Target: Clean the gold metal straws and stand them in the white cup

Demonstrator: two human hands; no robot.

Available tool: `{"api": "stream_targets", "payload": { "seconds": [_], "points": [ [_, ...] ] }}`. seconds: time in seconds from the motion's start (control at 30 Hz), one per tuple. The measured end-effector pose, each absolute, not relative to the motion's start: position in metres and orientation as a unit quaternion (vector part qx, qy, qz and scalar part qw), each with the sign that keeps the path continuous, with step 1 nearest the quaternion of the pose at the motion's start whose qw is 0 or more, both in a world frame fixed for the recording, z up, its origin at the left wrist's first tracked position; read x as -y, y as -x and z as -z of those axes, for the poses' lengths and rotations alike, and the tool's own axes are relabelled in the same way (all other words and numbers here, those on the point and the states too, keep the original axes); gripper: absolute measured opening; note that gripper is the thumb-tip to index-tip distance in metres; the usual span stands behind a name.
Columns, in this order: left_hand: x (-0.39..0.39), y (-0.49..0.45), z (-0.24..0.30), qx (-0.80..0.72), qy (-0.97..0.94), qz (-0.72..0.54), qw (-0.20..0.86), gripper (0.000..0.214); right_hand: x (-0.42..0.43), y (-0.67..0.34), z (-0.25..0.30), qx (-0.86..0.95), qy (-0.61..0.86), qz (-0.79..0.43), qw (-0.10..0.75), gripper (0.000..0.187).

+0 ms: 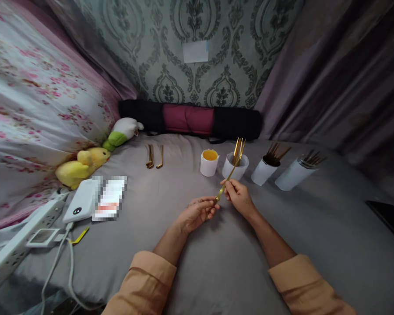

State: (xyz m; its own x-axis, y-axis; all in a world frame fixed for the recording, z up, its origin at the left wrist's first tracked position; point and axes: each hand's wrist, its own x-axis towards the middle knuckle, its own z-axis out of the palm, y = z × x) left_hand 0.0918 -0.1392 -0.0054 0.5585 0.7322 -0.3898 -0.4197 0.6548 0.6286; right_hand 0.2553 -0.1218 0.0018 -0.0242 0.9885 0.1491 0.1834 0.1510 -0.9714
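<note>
A long, thin gold strip slants up and to the right between my two hands. My left hand is closed on its lower end, thumb on top. Higher along the strip, my right hand pinches it. Its upper part crosses in front of a white cup that holds several similar gold strips, so its exact tip is hard to separate from them. Just left of that cup stands a white cup with a yellow inside. Several bent gold pieces lie in two groups farther left.
Two white containers lean to the right: one with brown sticks, another with thin dark sticks. A black and maroon rolled bag lies along the wall. At left are plush toys, a power bank, a power strip and cables.
</note>
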Motion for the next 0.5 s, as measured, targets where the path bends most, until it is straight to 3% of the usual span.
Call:
{"api": "stream_targets", "payload": {
  "seconds": [0.5],
  "points": [
    [0.1401,-0.0921,0.0077,-0.313,-0.261,-0.340,0.847,0.025,0.1229,-0.2568,-0.0040,0.575,0.505,-0.417,0.490,0.033]
  ]
}}
